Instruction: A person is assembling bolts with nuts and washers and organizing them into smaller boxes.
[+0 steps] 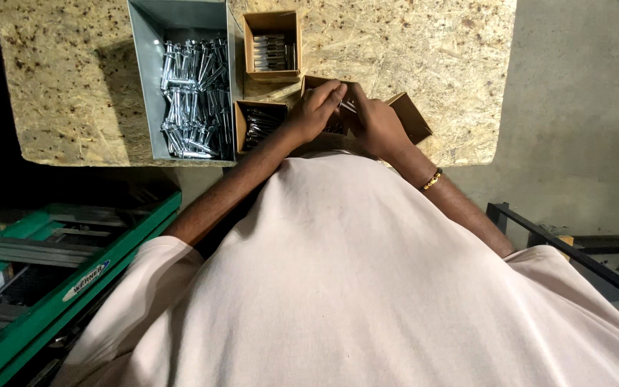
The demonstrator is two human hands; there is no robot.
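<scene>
Your left hand (314, 111) and right hand (375, 123) pinch a bolt (347, 107) over a small box (322, 84); the bolt bin (180, 21) sits at ten o'clock.

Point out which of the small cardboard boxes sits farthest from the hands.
The open cardboard box at the table's far side, beside the grey metal bin; the other boxes lie at or under the hands.

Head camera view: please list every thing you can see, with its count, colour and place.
Chipboard worktop: one, tan speckled, upper middle.
Grey metal bin: one, on worktop, left.
Shiny metal bolts: many, silver, piled in the bin.
Small cardboard boxes: four, brown; far one and near-left one hold metal parts; one under the hands; one at right.
Green ladder: one, lower left.
Gold bracelet: one, right wrist.
White shirt: one, foreground.
Left hand, right hand: together over the middle box, pinching a small metal part.
</scene>
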